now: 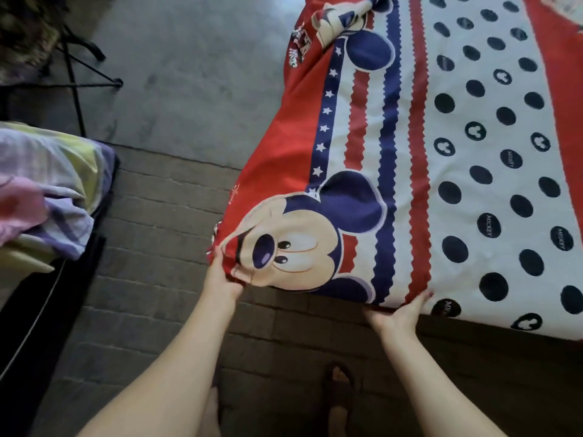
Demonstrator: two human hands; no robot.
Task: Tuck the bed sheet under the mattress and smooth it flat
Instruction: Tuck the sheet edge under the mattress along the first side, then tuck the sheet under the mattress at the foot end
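Head view looks down on the near left corner of a bed, where a printed sheet (410,159) in red, white and blue covers the mattress. The left hand (222,275) pinches a bunch of the sheet at the corner, thumb on top of the cloth and fingers curled beneath. The right hand (399,313) sits at the near edge, fingers reaching up against the fabric; whether they grasp it or only press it I cannot tell, since the tips are lost under the fold.

The sheet looks thin, soft and light, so it should fold and slide easily but also wrinkle and creep back if let go. Its top lies mostly flat, with a crumpled patch at the far left corner. The loose corner bunch seems the best place to hold, pulling it taut before pushing it under. The mattress itself is hidden; lifting its edge will likely take more effort than the cloth.

On the floor (176,89) to the left lies pastel bedding (47,184). 2 feet show at the bottom.
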